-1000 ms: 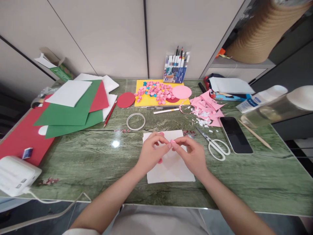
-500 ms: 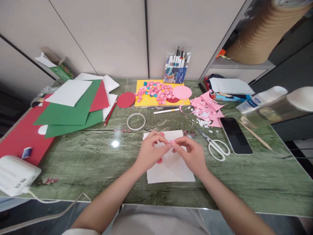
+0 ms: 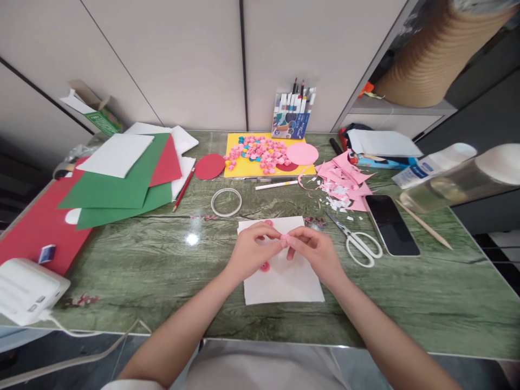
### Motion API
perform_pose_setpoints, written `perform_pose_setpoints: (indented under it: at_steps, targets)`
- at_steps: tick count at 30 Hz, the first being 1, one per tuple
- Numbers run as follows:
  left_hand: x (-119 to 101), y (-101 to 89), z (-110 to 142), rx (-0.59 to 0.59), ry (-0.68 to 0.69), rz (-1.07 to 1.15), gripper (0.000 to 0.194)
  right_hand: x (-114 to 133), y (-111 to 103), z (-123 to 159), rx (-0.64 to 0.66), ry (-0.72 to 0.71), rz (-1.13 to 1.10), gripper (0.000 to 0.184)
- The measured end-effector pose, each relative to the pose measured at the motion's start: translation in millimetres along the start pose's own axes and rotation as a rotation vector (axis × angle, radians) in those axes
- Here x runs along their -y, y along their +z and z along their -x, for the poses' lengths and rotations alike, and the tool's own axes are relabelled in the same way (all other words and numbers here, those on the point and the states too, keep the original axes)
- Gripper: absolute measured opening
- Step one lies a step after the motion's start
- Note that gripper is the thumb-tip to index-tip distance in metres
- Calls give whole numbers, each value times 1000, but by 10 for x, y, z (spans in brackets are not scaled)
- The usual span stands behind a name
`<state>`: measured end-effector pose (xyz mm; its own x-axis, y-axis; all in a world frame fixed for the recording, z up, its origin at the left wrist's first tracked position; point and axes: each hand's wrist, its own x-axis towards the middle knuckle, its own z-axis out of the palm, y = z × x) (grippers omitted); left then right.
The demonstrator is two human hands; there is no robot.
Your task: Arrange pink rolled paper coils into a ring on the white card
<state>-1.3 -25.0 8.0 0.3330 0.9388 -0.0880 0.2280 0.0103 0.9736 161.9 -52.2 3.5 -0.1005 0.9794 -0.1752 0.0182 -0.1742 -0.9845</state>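
Note:
Between the fingertips of both hands is a small pink paper piece [image 3: 285, 238], mostly covered by the fingers. My left hand [image 3: 254, 248] pinches it from the left, and my right hand [image 3: 314, 250] pinches it from the right. Both are held over a stack of white paper [image 3: 284, 284]. A pinkish-red round piece [image 3: 265, 266] lies on the paper below my left hand, and another [image 3: 268, 222] shows at the paper's top edge, partly covered by that hand.
White-handled scissors [image 3: 361, 246] and a phone [image 3: 392, 225] lie to the right. A tape roll [image 3: 226, 202] sits behind the paper. Small pink rolled pieces [image 3: 264, 151] are heaped on a yellow sheet [image 3: 235, 171]. Pink scraps [image 3: 345, 176], a bottle [image 3: 455, 181] and green sheets [image 3: 109, 187] surround the work spot.
The fingers of my right hand have shifted slightly around the pink piece, with one fingertip now lower. My left hand stays almost in place.

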Motion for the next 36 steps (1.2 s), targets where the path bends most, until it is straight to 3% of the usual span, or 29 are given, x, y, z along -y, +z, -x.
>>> perform_pose_setpoints:
  at_steps: [5, 14, 21, 31, 36]
  targets:
    - [28, 18, -7, -21, 9, 43, 16, 4, -3, -4, 36, 10, -54, 19]
    - [8, 19, 7, 80, -233, 316, 25, 48, -22, 1, 47, -20, -26, 22]
    - [37, 10, 15, 86, -239, 419, 22, 16, -21, -11, 0, -35, -16, 22]
    - [-13, -6, 7, 153, -232, 376, 22, 84, 8, 22, 62, -52, 4, 23]
    - [13, -6, 12, 143, -157, 333, 23, 66, 24, 25, 41, -47, 40, 26]
